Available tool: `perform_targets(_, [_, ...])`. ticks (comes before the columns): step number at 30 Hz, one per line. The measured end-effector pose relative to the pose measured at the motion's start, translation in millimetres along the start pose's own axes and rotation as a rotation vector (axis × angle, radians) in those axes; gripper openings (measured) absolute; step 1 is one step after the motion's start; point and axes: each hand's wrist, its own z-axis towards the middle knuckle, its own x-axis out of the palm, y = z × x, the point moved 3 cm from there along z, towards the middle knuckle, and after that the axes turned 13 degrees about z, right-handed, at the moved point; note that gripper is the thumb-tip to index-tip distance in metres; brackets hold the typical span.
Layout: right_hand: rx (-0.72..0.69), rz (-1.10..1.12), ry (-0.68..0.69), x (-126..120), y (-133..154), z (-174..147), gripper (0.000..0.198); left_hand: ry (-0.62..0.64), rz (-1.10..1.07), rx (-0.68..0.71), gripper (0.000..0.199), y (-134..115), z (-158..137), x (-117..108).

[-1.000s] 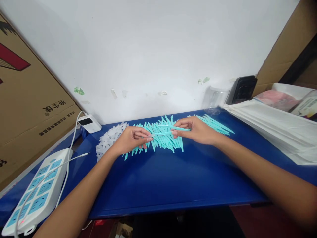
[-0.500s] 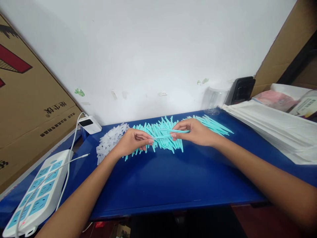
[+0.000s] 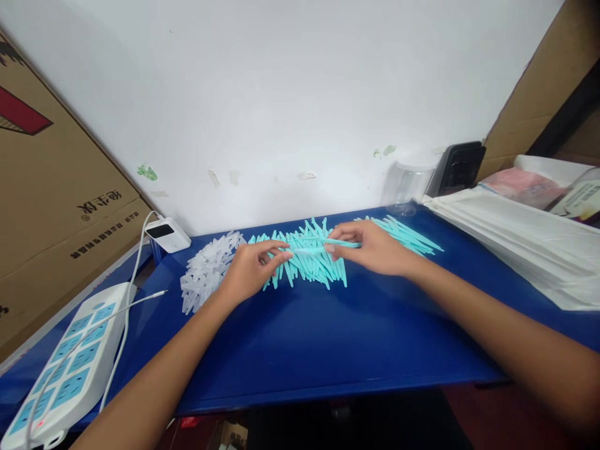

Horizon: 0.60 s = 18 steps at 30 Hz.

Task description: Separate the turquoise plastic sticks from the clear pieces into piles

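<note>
My right hand (image 3: 372,247) is closed in a pinch on slim turquoise plastic sticks (image 3: 347,242), held level above the table. My left hand (image 3: 255,265) has thumb and forefinger pinched at a pale translucent sleeve (image 3: 307,252), which lies in line with a stick from the right hand. Motion blur hides how far the sleeve covers that stick. Beneath the hands is a heap of turquoise sticks (image 3: 319,269). To the left lies a pile of small translucent sleeves (image 3: 204,272). More turquoise sticks (image 3: 407,234) lie in a row beyond my right hand.
The blue table (image 3: 300,344) meets a white wall. Left are a power strip (image 3: 70,362), a white cable and a small white device (image 3: 167,235). At the back right stand a clear jar (image 3: 407,187) and a black object (image 3: 462,167), beside stacked white sheets (image 3: 525,244). Cardboard flanks both sides.
My left hand has risen slightly, and a translucent sleeve now shows at its fingertips, by the stick end. My right hand has barely shifted, still gripping the sticks.
</note>
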Motion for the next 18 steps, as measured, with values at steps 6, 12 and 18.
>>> perform_targets(6, [0.091, -0.728, -0.256, -70, -20, 3, 0.027, -0.146, 0.742, -0.116, 0.047, 45, 11, -41])
perform_targets(12, [0.306, -1.085, -0.266, -110, -46, 1, 0.034, -0.03, 0.934, -0.331, 0.046, 84, 11, -60])
perform_targets(18, [0.338, -1.168, -0.259, -109, -43, 0, 0.036, 0.011, 0.946, -0.382, 0.044, 93, 8, -68])
